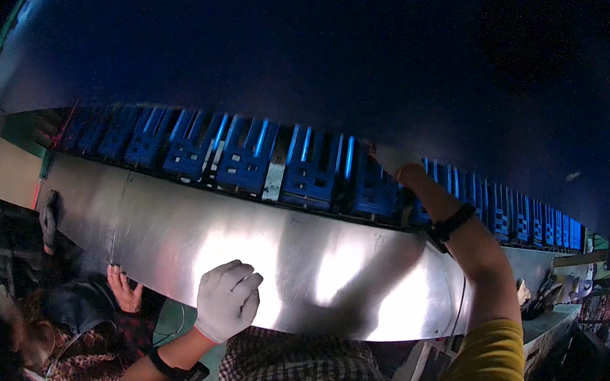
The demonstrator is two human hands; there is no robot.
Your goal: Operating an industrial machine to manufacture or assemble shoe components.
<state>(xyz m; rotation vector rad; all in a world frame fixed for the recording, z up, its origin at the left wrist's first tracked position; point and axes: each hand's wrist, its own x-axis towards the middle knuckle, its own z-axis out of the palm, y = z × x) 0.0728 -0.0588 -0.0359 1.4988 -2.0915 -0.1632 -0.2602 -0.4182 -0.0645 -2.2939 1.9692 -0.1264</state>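
Note:
My left hand (228, 297), in a white glove, is held over the near edge of a shiny metal ledge (163, 210). Its fingers are curled in, and the palm side is hidden, so I cannot see whether anything is in it. With the arm stretched forward, my right hand (390, 157) reaches in among a row of blue slotted carriers (310, 180), under a large dark panel (296, 50). Its fingers are hidden in shadow and behind the panel's edge. Each of my wrists wears a dark band.
On the left a person in a dark cap (81, 305) has a bare hand (123, 289) at the ledge's edge. A dark glove (50, 217) shows farther left. At the right, a bench (564, 322) bears assorted items. The dark panel overhangs the carriers.

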